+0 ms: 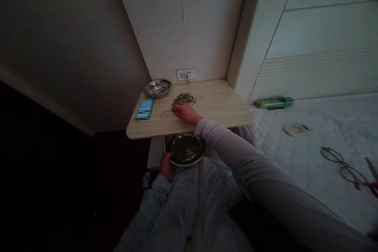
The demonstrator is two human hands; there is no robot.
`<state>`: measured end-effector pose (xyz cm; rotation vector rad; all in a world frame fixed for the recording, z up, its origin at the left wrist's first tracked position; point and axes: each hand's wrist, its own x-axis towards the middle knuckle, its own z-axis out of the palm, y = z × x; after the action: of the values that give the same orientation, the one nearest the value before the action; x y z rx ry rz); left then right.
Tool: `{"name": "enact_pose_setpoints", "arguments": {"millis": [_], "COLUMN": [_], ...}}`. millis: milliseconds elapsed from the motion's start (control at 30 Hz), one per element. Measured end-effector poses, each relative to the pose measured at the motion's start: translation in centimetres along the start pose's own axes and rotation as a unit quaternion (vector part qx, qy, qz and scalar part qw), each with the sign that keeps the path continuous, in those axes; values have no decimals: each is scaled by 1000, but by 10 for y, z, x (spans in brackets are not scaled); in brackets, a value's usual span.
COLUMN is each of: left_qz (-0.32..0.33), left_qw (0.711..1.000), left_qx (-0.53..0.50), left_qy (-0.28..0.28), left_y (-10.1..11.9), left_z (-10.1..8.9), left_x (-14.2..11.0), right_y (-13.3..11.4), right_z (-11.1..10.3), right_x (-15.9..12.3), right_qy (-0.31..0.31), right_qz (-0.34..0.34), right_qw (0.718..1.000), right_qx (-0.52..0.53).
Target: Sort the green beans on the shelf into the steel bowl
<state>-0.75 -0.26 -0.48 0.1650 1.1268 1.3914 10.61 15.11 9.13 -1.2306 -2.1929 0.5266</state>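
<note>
My left hand (167, 166) grips the rim of a steel bowl (185, 149) held just below the front edge of a small wooden table (218, 106). The bowl holds some small green seeds. My right hand (184, 113) reaches over the tabletop with fingers curled down, touching the near edge of a pile of green seeds (184, 99). A few loose seeds lie scattered around the pile.
An empty steel bowl (158, 88) stands at the table's back left, a blue packet (144, 109) in front of it. A wall socket (185, 74) is behind. On the bed to the right lie a green case (274, 102), a remote (297, 129) and glasses (342, 164).
</note>
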Motion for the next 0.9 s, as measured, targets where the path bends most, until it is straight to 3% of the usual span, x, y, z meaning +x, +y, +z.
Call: {"name": "enact_pose_setpoints", "arguments": {"millis": [167, 433, 900], "left_qz": [8, 13, 13], "left_qw": [1000, 1000, 1000], "left_qx": [3, 6, 7], "left_qy": [2, 0, 4], "left_y": [-1, 0, 2], "left_z": [-2, -1, 2], "left_x": [0, -3, -7], "right_y": [-1, -5, -10], "right_z": [7, 1, -1], "right_x": [2, 7, -9], "right_qy": [-52, -122, -161], "right_qz": [-29, -31, -15], "right_qw": [998, 992, 986], "right_qx": [-28, -24, 39]}}
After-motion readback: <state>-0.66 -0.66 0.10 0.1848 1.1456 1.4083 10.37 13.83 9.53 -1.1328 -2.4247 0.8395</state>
